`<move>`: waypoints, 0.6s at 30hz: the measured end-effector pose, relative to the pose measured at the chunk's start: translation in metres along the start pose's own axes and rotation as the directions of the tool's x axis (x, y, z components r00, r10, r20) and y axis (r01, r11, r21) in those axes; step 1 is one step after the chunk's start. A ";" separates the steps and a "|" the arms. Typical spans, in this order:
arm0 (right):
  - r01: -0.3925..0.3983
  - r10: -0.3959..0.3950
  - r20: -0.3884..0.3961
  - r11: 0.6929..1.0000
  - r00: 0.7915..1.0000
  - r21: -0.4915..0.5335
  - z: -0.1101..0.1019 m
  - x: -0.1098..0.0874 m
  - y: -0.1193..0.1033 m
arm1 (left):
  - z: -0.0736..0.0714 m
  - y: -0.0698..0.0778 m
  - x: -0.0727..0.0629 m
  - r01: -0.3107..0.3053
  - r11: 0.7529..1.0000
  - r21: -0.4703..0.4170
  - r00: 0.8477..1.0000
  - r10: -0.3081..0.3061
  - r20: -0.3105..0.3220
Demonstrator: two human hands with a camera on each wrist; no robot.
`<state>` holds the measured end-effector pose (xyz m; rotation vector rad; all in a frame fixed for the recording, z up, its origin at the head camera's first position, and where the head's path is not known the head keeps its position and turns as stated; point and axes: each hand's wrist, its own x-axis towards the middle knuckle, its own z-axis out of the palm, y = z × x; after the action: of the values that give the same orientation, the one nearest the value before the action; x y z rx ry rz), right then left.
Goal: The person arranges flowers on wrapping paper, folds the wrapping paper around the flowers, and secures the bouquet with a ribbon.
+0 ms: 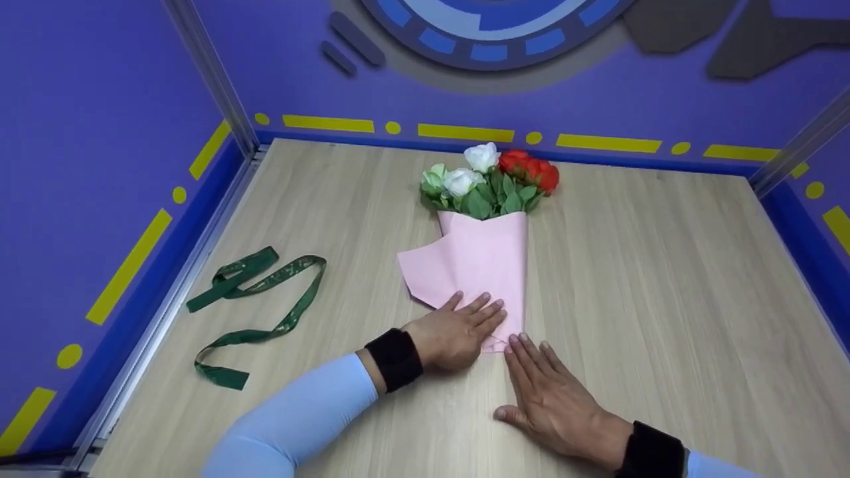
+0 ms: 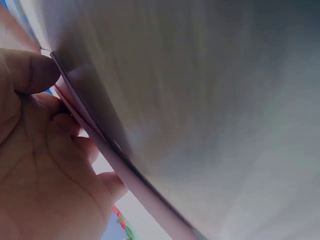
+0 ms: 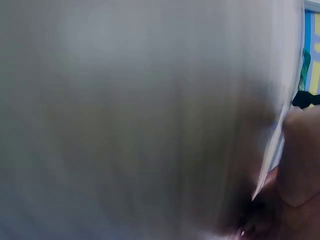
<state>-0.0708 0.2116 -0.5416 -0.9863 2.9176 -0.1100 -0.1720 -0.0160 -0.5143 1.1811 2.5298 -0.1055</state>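
Observation:
Pink wrapping paper (image 1: 488, 265) lies folded around a bouquet of artificial flowers, with white roses (image 1: 463, 181), red roses (image 1: 528, 169) and green leaves (image 1: 488, 202) showing at its top. A loose flap of the paper sticks out to the left. My left hand (image 1: 457, 332) rests with spread fingers on the lower part of the wrap. At the wrap's bottom right corner, the straight fingertips of my right hand (image 1: 561, 405) touch the paper edge. In the left wrist view, the left hand's fingers (image 2: 42, 72) meet the paper's edge. The right wrist view is mostly blurred table.
A green ribbon (image 1: 307, 299) lies loosely looped on the left side of the wooden table (image 1: 664, 299). Blue-purple walls (image 1: 119, 133) with yellow markings stand along the back and both sides. Black bands (image 1: 393, 360) wrap both wrists.

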 end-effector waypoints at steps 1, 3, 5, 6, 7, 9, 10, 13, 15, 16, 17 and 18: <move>0.011 -0.011 0.010 1.000 1.000 0.000 -0.001 -0.002 0.000 | 0.000 -0.001 -0.001 -0.006 1.000 -0.012 1.000 0.006 -0.003; 0.019 -0.019 0.029 1.000 0.999 0.013 -0.002 -0.005 -0.001 | -0.001 -0.004 -0.003 -0.017 0.999 -0.036 1.000 0.017 -0.004; 0.027 -0.028 0.041 0.999 0.999 0.024 -0.003 -0.004 0.000 | -0.003 -0.007 -0.006 -0.014 0.997 -0.074 1.000 0.013 -0.016; 0.028 -0.029 0.045 0.999 0.999 0.033 -0.003 -0.004 0.000 | -0.005 -0.007 -0.006 -0.010 0.995 -0.096 1.000 0.007 -0.030; 0.026 -0.028 0.050 0.999 0.998 0.038 -0.004 -0.003 0.000 | -0.007 -0.007 -0.006 -0.004 0.993 -0.115 0.999 -0.001 -0.050; 0.016 -0.018 0.044 0.998 0.999 0.053 -0.004 -0.002 0.000 | -0.010 -0.005 -0.003 0.003 0.993 -0.122 0.993 -0.017 -0.116; 0.009 -0.011 0.038 0.998 0.999 0.059 -0.005 -0.002 0.000 | -0.011 -0.003 -0.001 0.010 0.993 -0.114 0.987 -0.028 -0.160; -0.001 0.000 0.025 0.998 1.000 0.066 -0.006 -0.003 -0.001 | -0.009 0.004 0.010 0.069 0.997 -0.046 0.961 -0.079 -0.267; -0.001 0.000 0.022 0.998 1.000 0.062 -0.006 -0.004 -0.001 | -0.007 0.007 0.016 0.138 0.990 -0.017 0.945 -0.136 -0.296; -0.002 0.000 0.026 0.998 1.000 0.058 -0.006 -0.004 -0.001 | -0.006 0.007 0.018 0.179 0.984 -0.019 0.938 -0.177 -0.297; -0.003 0.001 0.033 0.999 0.999 0.054 -0.006 -0.005 -0.001 | -0.006 0.007 0.018 0.222 0.975 -0.025 0.931 -0.219 -0.291; -0.004 0.002 0.042 0.999 0.999 0.051 -0.006 -0.005 -0.001 | -0.006 0.005 0.018 0.259 0.965 -0.046 0.925 -0.262 -0.275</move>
<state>-0.0669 0.2145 -0.5351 -0.9644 2.8635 -0.1602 -0.1806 0.0017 -0.5148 0.9023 2.9237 0.0087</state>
